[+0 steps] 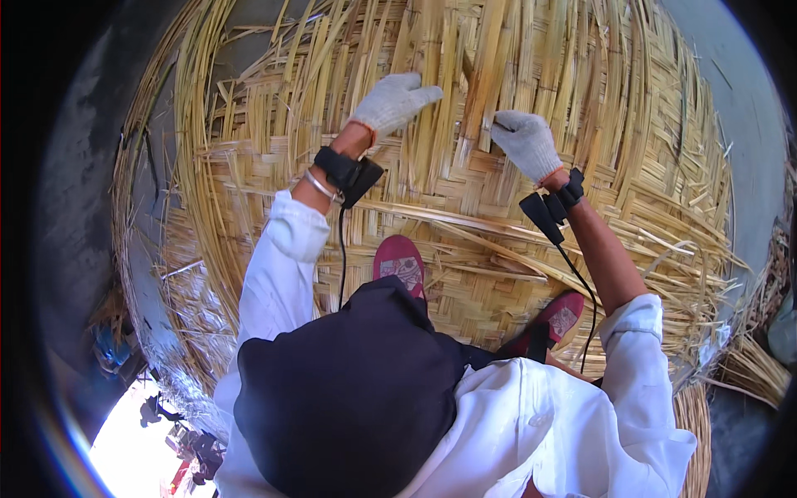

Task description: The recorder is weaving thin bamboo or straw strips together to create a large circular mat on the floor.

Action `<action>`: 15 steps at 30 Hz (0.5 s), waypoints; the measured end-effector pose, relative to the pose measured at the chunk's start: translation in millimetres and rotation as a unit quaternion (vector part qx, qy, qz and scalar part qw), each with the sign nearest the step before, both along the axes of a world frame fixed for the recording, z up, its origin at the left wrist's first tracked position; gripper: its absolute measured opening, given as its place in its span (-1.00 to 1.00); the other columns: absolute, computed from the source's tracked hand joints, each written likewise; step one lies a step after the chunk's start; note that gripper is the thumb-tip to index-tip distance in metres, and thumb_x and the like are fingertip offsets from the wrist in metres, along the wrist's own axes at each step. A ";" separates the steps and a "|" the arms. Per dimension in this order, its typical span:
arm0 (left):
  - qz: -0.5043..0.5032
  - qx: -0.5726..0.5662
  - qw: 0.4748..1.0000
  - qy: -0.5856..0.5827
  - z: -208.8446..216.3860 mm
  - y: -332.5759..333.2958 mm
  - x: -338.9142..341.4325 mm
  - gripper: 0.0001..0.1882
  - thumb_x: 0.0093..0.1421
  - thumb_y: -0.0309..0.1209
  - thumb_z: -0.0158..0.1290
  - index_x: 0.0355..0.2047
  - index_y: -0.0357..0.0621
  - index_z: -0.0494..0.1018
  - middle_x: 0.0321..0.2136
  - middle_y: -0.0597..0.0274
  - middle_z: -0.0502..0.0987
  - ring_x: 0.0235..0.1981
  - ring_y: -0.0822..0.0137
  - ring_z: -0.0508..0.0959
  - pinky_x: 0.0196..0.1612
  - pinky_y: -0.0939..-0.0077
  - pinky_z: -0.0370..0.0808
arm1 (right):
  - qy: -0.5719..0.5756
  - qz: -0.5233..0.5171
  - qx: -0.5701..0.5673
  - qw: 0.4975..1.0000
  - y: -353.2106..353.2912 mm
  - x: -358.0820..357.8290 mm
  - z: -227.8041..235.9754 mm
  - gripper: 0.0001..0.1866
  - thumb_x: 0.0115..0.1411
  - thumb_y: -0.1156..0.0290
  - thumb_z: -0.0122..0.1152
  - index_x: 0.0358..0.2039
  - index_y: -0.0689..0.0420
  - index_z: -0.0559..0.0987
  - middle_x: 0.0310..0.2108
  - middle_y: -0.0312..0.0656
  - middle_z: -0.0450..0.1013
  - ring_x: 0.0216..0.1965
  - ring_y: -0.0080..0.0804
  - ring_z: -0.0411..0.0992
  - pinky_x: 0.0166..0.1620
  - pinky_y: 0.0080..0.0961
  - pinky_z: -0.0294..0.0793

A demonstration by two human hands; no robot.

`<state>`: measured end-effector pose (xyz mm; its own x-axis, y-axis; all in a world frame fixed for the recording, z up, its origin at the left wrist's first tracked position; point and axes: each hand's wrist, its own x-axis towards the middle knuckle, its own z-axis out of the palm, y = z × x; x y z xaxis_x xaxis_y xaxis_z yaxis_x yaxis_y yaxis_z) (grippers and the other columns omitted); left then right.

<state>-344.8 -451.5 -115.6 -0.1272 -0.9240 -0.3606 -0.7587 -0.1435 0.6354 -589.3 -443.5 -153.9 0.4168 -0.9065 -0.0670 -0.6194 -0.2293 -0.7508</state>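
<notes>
Yellow-brown split cane forms a woven mat (465,303) spread across the grey floor (735,108), with long strips (491,58) running away toward its far side. Left hand (392,106), in a pale knitted glove, lies over the far strips, left of centre, one digit pointing right; underside hidden, so whether its grip holds a strip cannot be told. Right hand (523,143), gloved likewise, stands just to the right, well apart from the left; its grip is narrow, digits curled together, any strip between them not discernible. Each wrist carries a black strap, the left also a pale bangle (322,184). Two red shoes, left (400,264) and right (559,319), are on the near part of the mat. Loose cane (757,369) lies at near right.
</notes>
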 end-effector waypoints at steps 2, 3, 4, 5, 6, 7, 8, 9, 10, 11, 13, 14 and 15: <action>0.006 0.073 0.997 0.028 19.2 -0.5 -4.7 -0.51 0.10 -0.04 0.05 -0.38 -0.34 0.45 -0.46 0.02 0.48 -0.40 0.17 0.44 -0.35 0.36 0.37 | 0.002 -0.003 -0.005 1.000 0.6 -1.9 -0.8 -0.74 0.04 0.22 0.10 -0.35 0.11 0.58 -0.43 -0.06 0.48 -0.37 -0.04 0.45 -0.32 -0.31 0.46; 0.008 0.142 0.988 0.055 26.9 1.9 -5.5 -0.48 0.09 -0.03 0.03 -0.32 -0.36 0.46 -0.35 -0.13 0.52 -0.24 -0.03 0.50 -0.20 0.27 0.39 | 0.002 -0.009 -0.013 1.000 0.8 -2.4 -1.6 -0.73 0.04 0.21 0.10 -0.34 0.12 0.57 -0.41 -0.06 0.48 -0.35 -0.05 0.45 -0.30 -0.32 0.46; -0.050 0.056 0.997 0.019 33.7 7.2 -4.4 -0.50 0.12 -0.06 0.01 -0.25 -0.35 0.46 -0.28 -0.06 0.53 -0.25 0.04 0.51 -0.17 0.31 0.41 | 0.002 -0.008 -0.013 1.000 0.7 -3.5 -2.5 -0.73 0.04 0.21 0.10 -0.34 0.12 0.57 -0.41 -0.06 0.48 -0.35 -0.05 0.45 -0.30 -0.32 0.46; -0.050 0.056 0.997 0.020 28.3 12.1 -7.4 -0.50 0.12 -0.06 0.01 -0.25 -0.35 0.46 -0.28 -0.06 0.53 -0.25 0.04 0.51 -0.17 0.31 0.41 | -0.003 -0.010 -0.020 1.000 0.1 -5.4 -3.5 -0.73 0.03 0.22 0.11 -0.34 0.12 0.58 -0.41 -0.06 0.49 -0.36 -0.06 0.46 -0.30 -0.32 0.46; 0.009 -0.026 0.995 0.092 20.8 19.9 -8.9 -0.49 0.15 -0.06 -0.01 -0.20 -0.36 0.43 -0.26 -0.02 0.53 -0.26 0.06 0.52 -0.15 0.31 0.42 | -0.013 -0.012 -0.027 0.999 -0.1 -3.3 -3.0 -0.73 0.03 0.22 0.11 -0.35 0.12 0.58 -0.41 -0.06 0.49 -0.36 -0.06 0.46 -0.30 -0.33 0.46; 0.066 -0.107 0.979 0.163 9.8 27.1 -8.8 -0.48 0.19 -0.06 -0.04 -0.14 -0.36 0.39 -0.23 0.02 0.52 -0.27 0.08 0.53 -0.12 0.32 0.43 | -0.014 -0.011 -0.027 0.999 0.0 -1.7 -4.1 -0.73 0.03 0.22 0.11 -0.35 0.12 0.58 -0.41 -0.06 0.49 -0.36 -0.06 0.46 -0.30 -0.33 0.46; 0.066 -0.107 0.979 0.163 -0.2 30.4 -6.4 -0.48 0.19 -0.06 -0.04 -0.14 -0.36 0.39 -0.23 0.02 0.52 -0.27 0.08 0.53 -0.12 0.32 0.43 | -0.021 -0.022 0.009 0.999 -0.7 -0.8 -5.0 -0.73 0.03 0.23 0.11 -0.35 0.12 0.58 -0.42 -0.04 0.48 -0.35 -0.07 0.46 -0.31 -0.35 0.46; 0.023 -0.150 0.977 0.148 -6.2 28.8 -6.6 -0.47 0.23 -0.05 -0.10 -0.11 -0.36 0.36 -0.22 0.04 0.51 -0.28 0.11 0.53 -0.12 0.35 0.46 | -0.027 -0.031 0.044 0.998 -2.9 -1.1 -3.5 -0.74 0.03 0.23 0.10 -0.35 0.12 0.58 -0.42 -0.03 0.48 -0.35 -0.07 0.47 -0.32 -0.37 0.46; -0.020 -0.193 0.972 0.134 -11.6 26.7 -6.5 -0.46 0.26 -0.05 -0.16 -0.07 -0.36 0.32 -0.21 0.06 0.51 -0.28 0.15 0.54 -0.12 0.38 0.48 | -0.025 -0.032 0.042 0.998 -4.7 -1.0 -2.1 -0.74 0.03 0.23 0.10 -0.35 0.12 0.58 -0.42 -0.03 0.48 -0.35 -0.07 0.47 -0.32 -0.37 0.46; -0.020 -0.195 0.971 0.136 -17.3 25.1 -8.4 -0.46 0.26 -0.05 -0.16 -0.07 -0.36 0.32 -0.21 0.06 0.51 -0.28 0.15 0.54 -0.12 0.38 0.48 | -0.006 -0.004 0.045 0.999 -6.4 0.1 -0.7 -0.74 0.02 0.24 0.10 -0.36 0.13 0.57 -0.45 -0.02 0.47 -0.38 -0.08 0.47 -0.34 -0.38 0.45; 0.318 0.245 0.626 0.669 -25.2 21.6 -24.0 -0.56 0.30 -0.15 -0.19 -0.07 -0.32 0.32 -0.26 0.11 0.52 -0.32 0.24 0.55 -0.17 0.41 0.52 | 0.022 0.020 0.049 0.998 -10.5 -0.9 9.2 -0.75 0.02 0.25 0.10 -0.38 0.14 0.57 -0.48 -0.01 0.46 -0.42 -0.09 0.47 -0.36 -0.39 0.44; 0.284 0.251 0.590 0.712 -26.6 26.1 -23.1 -0.70 0.29 -0.29 -0.16 -0.12 -0.27 0.36 -0.29 0.15 0.52 -0.36 0.35 0.55 -0.25 0.48 0.55 | 0.043 0.055 0.102 0.992 -12.7 1.6 19.4 -0.75 0.02 0.25 0.09 -0.40 0.15 0.56 -0.50 -0.01 0.45 -0.46 -0.09 0.45 -0.38 -0.40 0.43; 0.281 0.252 0.590 0.713 -30.9 25.6 -18.6 -0.70 0.29 -0.29 -0.16 -0.12 -0.27 0.36 -0.29 0.15 0.52 -0.36 0.35 0.55 -0.25 0.48 0.55 | 0.065 0.088 0.152 0.982 -14.5 2.7 28.0 -0.76 0.01 0.25 0.09 -0.42 0.16 0.55 -0.53 -0.01 0.43 -0.50 -0.10 0.44 -0.39 -0.40 0.42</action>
<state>-363.4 -426.0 -146.4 -0.3575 -0.7863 -0.5039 0.7549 -0.5610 0.3398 -586.6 -458.0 -125.9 0.5351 -0.7510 -0.3869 -0.6858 -0.1188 -0.7180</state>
